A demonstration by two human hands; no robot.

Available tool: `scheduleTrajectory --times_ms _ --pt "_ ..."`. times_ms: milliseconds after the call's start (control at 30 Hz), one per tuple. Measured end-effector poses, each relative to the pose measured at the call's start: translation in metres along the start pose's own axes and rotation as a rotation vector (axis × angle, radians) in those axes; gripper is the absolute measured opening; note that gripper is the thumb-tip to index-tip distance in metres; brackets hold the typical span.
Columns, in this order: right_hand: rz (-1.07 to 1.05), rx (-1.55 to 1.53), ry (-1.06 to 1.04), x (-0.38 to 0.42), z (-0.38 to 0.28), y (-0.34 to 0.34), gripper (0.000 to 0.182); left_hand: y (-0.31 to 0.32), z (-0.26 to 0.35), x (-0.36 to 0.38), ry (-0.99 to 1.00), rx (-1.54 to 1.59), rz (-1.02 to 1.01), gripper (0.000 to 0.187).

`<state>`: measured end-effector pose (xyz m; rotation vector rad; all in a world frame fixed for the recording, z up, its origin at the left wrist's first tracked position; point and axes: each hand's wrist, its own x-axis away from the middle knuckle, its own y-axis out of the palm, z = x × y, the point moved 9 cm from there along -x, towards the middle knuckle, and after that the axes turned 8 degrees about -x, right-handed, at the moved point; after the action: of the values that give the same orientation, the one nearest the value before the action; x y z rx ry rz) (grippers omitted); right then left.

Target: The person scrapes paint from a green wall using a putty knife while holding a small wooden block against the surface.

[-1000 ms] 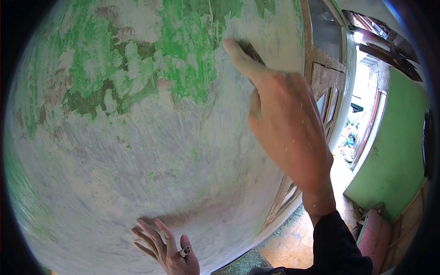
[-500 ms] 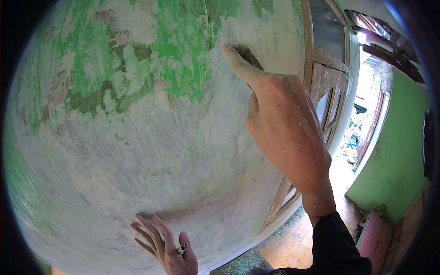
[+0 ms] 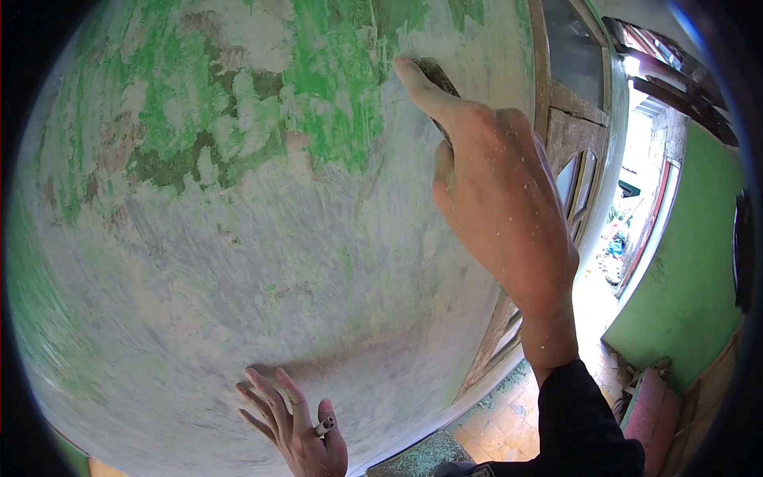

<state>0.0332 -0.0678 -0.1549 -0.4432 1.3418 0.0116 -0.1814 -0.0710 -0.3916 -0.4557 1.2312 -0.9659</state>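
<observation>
A wall (image 3: 262, 254) with patchy green paint over bare grey-white plaster fills most of the view. High on it, my right hand (image 3: 509, 191) is closed around a dark, flat scraper (image 3: 435, 78), index finger stretched along it to the surface. Most of the tool lies hidden behind the hand, and specks of paint dot the skin. Lower down, my left hand (image 3: 298, 425) rests its spread fingertips on the scraped plaster. A cigarette (image 3: 323, 428) sits between its thumb and index finger.
To the right of the wall stands a wooden door frame (image 3: 560, 131) with glass panes. Green paint flakes (image 3: 421, 459) lie along the tiled floor (image 3: 505, 425). Beyond are a bright doorway (image 3: 628, 191), another green wall (image 3: 675, 254) and a pinkish object (image 3: 648, 421) low down.
My right hand and the scraper have shifted slightly up the wall. The whole view has moved a little, and my left hand stays on the plaster.
</observation>
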Motion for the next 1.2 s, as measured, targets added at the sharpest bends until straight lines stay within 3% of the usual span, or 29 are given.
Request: scheduleTrajectory --times_ms 67,133,333,433,533,667,733,967,1033,1067,1133,1200 --pt "-0.017 -0.046 0.069 -0.002 0.007 0.006 0.042 0.001 -0.001 0.001 0.0 0.009 -0.008 0.07" --pt "0.116 0.038 -0.078 -0.014 0.003 -0.004 0.039 -0.001 -0.001 0.002 0.014 0.022 0.007 0.071" --pt "0.065 -0.041 -0.221 0.01 -0.007 0.001 0.036 0.0 0.0 0.001 0.011 0.035 0.022 0.072" --pt "0.132 0.028 -0.119 -0.014 0.003 -0.009 0.032 0.0 0.003 0.001 0.021 0.034 0.023 0.073" --pt "0.012 -0.055 -0.134 0.017 -0.003 0.009 0.029 0.0 0.0 0.002 0.017 0.038 -0.01 0.074" --pt "0.077 -0.073 -0.16 0.01 0.001 0.005 0.031 0.0 0.003 0.003 0.023 0.053 0.007 0.074" --pt "0.032 -0.143 -0.027 0.012 0.008 0.009 0.03 -0.002 0.003 0.003 0.011 0.079 0.025 0.074" --pt "0.022 -0.046 -0.066 0.008 0.001 0.003 0.033 -0.001 0.006 0.004 0.003 0.111 -0.028 0.077" --pt "-0.008 -0.011 -0.14 0.01 -0.01 0.0 0.032 -0.018 0.014 0.003 -0.003 -0.052 0.144 0.056" --pt "-0.005 -0.014 -0.138 0.007 -0.01 0.0 0.032 -0.02 0.014 0.003 -0.002 -0.056 0.145 0.056" --pt "0.122 -0.004 -0.171 0.008 -0.011 -0.01 0.033 -0.003 0.013 0.006 -0.047 -0.034 -0.029 0.077" --pt "0.051 0.008 -0.152 0.013 -0.008 -0.002 0.034 -0.004 0.013 0.007 -0.062 -0.004 -0.035 0.077"
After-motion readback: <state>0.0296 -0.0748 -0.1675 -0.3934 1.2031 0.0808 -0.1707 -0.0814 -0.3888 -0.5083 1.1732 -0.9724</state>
